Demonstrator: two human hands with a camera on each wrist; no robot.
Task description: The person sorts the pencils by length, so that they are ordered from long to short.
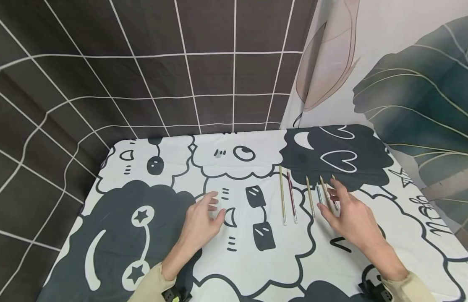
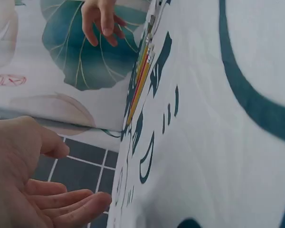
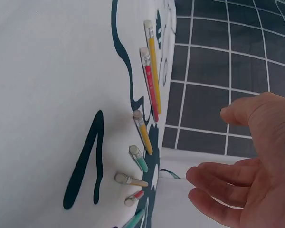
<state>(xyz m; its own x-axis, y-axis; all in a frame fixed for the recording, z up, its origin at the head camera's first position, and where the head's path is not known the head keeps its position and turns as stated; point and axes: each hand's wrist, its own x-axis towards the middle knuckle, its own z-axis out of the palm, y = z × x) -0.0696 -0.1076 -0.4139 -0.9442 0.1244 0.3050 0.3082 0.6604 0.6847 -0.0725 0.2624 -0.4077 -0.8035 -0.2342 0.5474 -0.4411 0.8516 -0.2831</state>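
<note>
Several pencils lie roughly side by side on a cloth-covered table (image 1: 264,264), their eraser ends towards me. A yellow pencil (image 1: 282,197) is leftmost, with a red pencil (image 1: 292,198) beside it. Further right are another yellow pencil (image 1: 310,197), a green pencil (image 3: 138,158) and others, partly hidden in the head view by my right hand (image 1: 349,216). That hand hovers over the right end of the row, fingers loosely bent and holding nothing. My left hand (image 1: 201,220), also holding nothing, is raised left of the pencils, thumb apart from the fingers.
The cloth has black-and-white cartoon prints. A dark curtain with white grid lines (image 1: 215,75) hangs behind the table's far edge and left side. On the right hangs a pale curtain with a large teal leaf print (image 1: 419,92).
</note>
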